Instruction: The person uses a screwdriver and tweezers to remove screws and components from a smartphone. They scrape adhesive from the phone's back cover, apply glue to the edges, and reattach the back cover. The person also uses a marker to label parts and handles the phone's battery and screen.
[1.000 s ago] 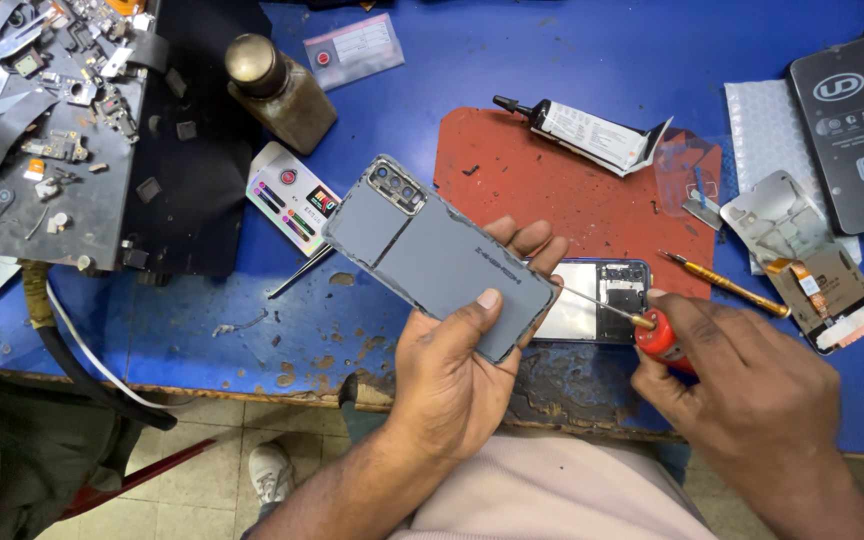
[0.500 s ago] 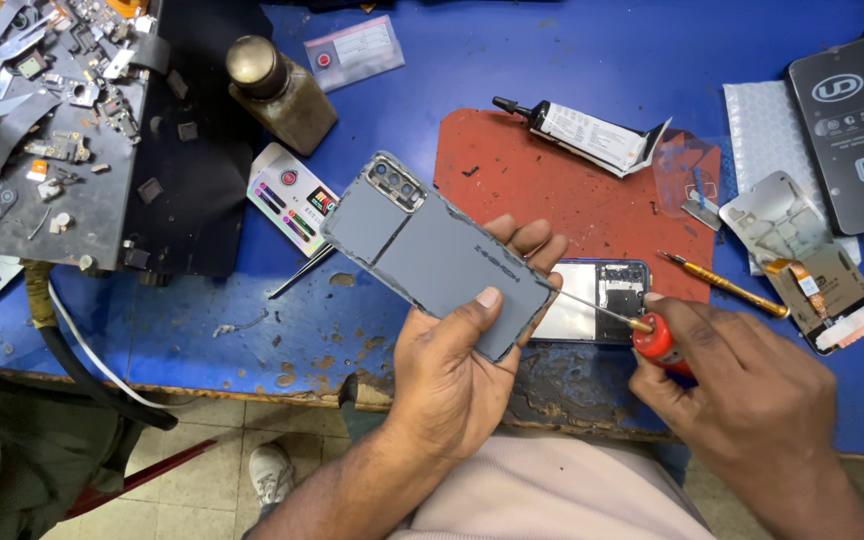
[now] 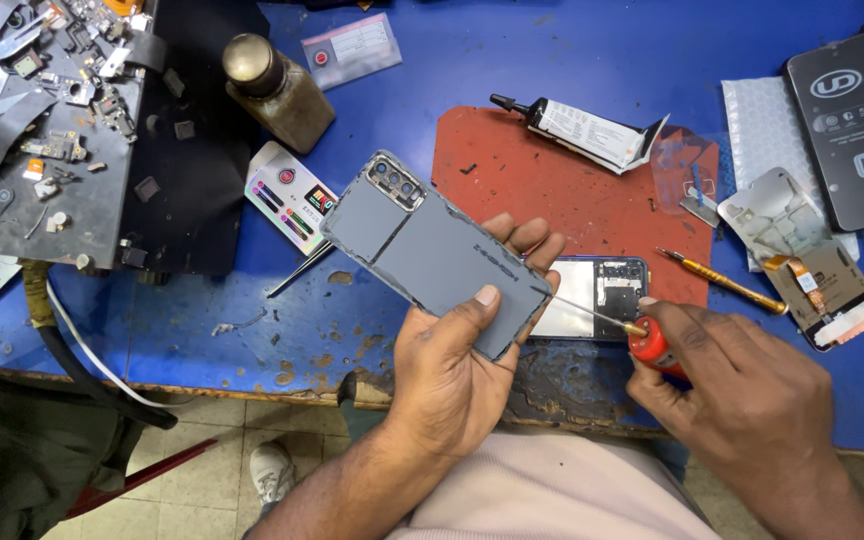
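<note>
Grey phone back cover (image 3: 437, 255) sits unmoved since a sec ago, gripped in left hand (image 3: 452, 375) above the blue bench (image 3: 572, 60), right hand (image 3: 742, 395) w/ fingers closed round red-handled screwdriver (image 3: 642, 335), tip at cover's edge, so prying looks paused

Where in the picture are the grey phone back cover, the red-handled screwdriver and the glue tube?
grey phone back cover (image 3: 432, 262), head view, on its flat middle.
red-handled screwdriver (image 3: 650, 346), head view, on the red handle.
glue tube (image 3: 584, 128), head view, on its labelled body.
</note>
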A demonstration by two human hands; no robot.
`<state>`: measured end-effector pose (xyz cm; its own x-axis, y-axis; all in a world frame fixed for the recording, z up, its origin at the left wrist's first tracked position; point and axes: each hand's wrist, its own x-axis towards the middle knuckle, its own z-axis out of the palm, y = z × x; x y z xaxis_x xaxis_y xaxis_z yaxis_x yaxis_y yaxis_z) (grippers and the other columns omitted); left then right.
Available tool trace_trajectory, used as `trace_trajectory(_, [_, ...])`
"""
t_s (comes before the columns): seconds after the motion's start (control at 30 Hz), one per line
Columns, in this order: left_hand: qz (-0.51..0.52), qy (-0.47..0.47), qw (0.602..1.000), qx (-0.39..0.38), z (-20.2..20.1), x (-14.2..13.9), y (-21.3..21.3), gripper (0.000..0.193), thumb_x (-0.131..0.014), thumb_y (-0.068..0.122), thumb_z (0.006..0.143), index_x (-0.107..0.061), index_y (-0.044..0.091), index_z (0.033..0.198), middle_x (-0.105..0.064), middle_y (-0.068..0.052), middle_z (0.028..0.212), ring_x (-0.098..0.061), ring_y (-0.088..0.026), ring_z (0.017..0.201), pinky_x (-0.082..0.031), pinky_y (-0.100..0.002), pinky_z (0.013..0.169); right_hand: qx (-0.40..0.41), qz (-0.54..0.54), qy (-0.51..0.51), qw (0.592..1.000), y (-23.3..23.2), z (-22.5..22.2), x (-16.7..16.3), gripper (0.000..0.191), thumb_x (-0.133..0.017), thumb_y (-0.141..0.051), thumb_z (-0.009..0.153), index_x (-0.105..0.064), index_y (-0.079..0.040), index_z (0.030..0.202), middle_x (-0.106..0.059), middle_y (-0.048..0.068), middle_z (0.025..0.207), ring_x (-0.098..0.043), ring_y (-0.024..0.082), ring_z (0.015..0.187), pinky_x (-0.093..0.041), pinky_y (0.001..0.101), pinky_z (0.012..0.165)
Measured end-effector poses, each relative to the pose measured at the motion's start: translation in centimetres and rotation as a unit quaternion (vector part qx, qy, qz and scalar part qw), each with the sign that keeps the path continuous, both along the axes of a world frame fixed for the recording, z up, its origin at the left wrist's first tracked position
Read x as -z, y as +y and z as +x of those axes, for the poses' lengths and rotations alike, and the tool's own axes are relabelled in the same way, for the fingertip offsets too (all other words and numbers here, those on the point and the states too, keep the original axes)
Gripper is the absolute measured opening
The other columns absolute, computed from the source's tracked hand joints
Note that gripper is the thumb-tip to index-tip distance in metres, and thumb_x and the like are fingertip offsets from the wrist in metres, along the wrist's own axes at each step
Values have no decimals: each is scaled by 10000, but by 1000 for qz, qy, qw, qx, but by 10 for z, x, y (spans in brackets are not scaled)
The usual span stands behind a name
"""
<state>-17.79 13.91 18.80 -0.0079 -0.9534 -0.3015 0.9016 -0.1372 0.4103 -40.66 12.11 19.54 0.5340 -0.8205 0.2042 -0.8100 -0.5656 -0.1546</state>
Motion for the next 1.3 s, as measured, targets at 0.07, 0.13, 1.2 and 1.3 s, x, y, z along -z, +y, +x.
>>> trace_trajectory(0.07, [-1, 0, 1000, -1, 0, 0, 0, 576, -498, 18, 958, -318, -54, 1500, -459, -283, 1496, -408, -404, 1485, -340, -498, 1195, 5, 9, 0, 1000, 0, 0, 0, 590, -868, -298, 667, -700, -50, 1175, -723, 99, 962, -688, 257, 785, -545, 381, 669])
trace_trajectory(0.13, [-5, 0, 1000, -2, 0, 0, 0, 579, -500, 19, 958, -317, -57, 1502, -460, -283, 1497, -408, -405, 1485, -339, -499, 1197, 0, 2, 1, 1000, 1, 1, 1, 577, -863, -286, 679, -698, -46, 1177, -720, 99, 959, -691, 254, 793, -548, 380, 678])
trace_trajectory(1.2, [-10, 17, 999, -27, 2, 4, -2, 562, -439, -15, 980, -324, -13, 1531, -515, -243, 1435, -433, -407, 1464, -329, -504, 1210, -26, 38, -56, 997, 11, 21, 6, 578, -858, -259, 650, -698, -42, 1161, -689, 123, 893, -689, 298, 806, -541, 403, 675])
trace_trajectory(1.3, [-11, 15, 999, -28, 2, 4, -2, 559, -434, -17, 988, -321, -6, 1535, -539, -223, 1390, -444, -401, 1456, -329, -506, 1212, -22, 52, -52, 997, 12, 22, 8, 582, -864, -260, 648, -698, -32, 1158, -692, 126, 881, -681, 291, 773, -534, 402, 648])
